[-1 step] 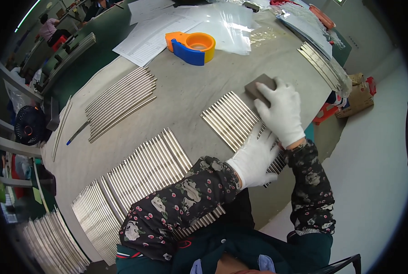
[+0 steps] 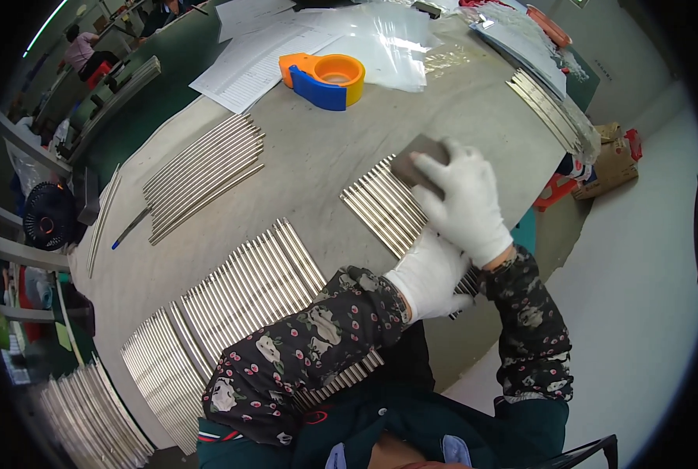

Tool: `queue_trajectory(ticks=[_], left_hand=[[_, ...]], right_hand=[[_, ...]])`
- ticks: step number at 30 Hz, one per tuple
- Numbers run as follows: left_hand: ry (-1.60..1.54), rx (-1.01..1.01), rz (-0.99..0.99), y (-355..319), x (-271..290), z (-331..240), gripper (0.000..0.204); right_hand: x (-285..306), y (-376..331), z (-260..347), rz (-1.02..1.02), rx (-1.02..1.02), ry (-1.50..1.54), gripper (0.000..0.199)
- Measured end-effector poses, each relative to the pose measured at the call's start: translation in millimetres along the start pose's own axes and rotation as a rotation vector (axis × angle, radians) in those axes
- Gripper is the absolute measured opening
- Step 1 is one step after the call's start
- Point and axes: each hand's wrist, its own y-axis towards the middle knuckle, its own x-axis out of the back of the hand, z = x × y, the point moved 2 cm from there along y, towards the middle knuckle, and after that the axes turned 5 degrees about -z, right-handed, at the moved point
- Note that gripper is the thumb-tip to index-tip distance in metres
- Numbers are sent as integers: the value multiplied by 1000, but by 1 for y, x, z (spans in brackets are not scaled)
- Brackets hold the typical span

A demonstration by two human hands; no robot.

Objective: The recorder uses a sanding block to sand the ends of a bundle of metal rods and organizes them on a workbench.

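Note:
My right hand (image 2: 467, 195), in a white glove, grips a grey-brown rectangular block (image 2: 406, 167) that looks like a sanding sponge. The block rests over the far ends of a row of slim silvery metal rods (image 2: 378, 209) lying side by side. My left hand (image 2: 427, 277), also gloved in white, lies flat across the nearer part of the same rods. Its thumb sticks out toward the table edge, while the right hand partly covers its fingers. Both forearms wear dark flowered sleeves.
Left of my hands lies a longer row of metal rods (image 2: 247, 277), with another group of rods (image 2: 204, 176) farther off beside a blue-tipped pen (image 2: 128, 229). An orange and blue tape dispenser (image 2: 321, 82) sits near paper sheets (image 2: 243, 78). More rods (image 2: 542, 113) lie at the right edge.
My right hand has moved left and slightly nearer with the block, from beside the rods' far ends onto them. My left hand stays on the rods.

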Motion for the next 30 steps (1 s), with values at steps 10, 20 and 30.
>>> queue_trajectory(ticks=[10, 20, 30], left_hand=[[186, -92, -246, -6, 0, 0, 86], [87, -159, -451, -36, -13, 3, 86], [63, -110, -404, -126, -20, 1, 72]], right_hand=[[-2, -17, -18, 87, 313, 217, 43], [-58, -46, -109, -81, -183, -209, 50], [15, -36, -55, -33, 41, -313, 57]])
